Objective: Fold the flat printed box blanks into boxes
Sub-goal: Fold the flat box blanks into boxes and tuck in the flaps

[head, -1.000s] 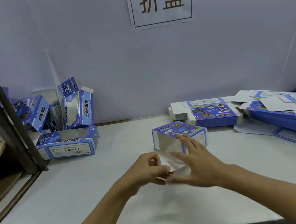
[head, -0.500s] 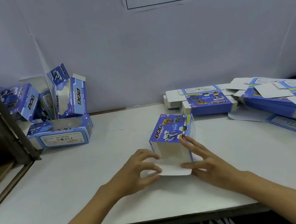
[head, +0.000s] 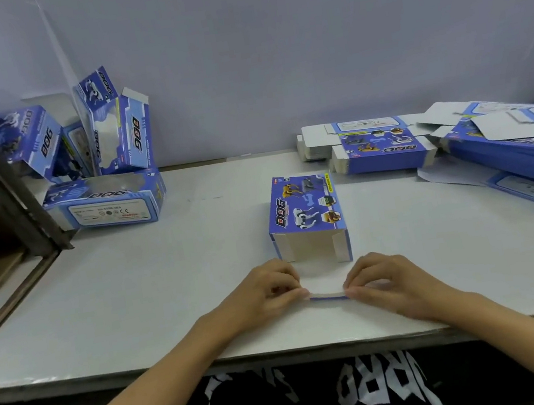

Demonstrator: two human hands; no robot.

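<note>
A: Why does the box [head: 307,219] lie mid-tabletop [head: 133,291] with its open end toward the person?

B: So the flap [head: 326,288] can be creased. The left hand [head: 268,292] and right hand [head: 382,277] each pinch one end of its edge.

A: And the other stock?

B: Blanks [head: 385,146] stacked far right within reach; finished boxes [head: 102,202] heaped far left.

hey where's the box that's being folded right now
In the head view the half-folded box stands mid-table, just beyond both hands: left hand and right hand pinch its open end flap.
</note>
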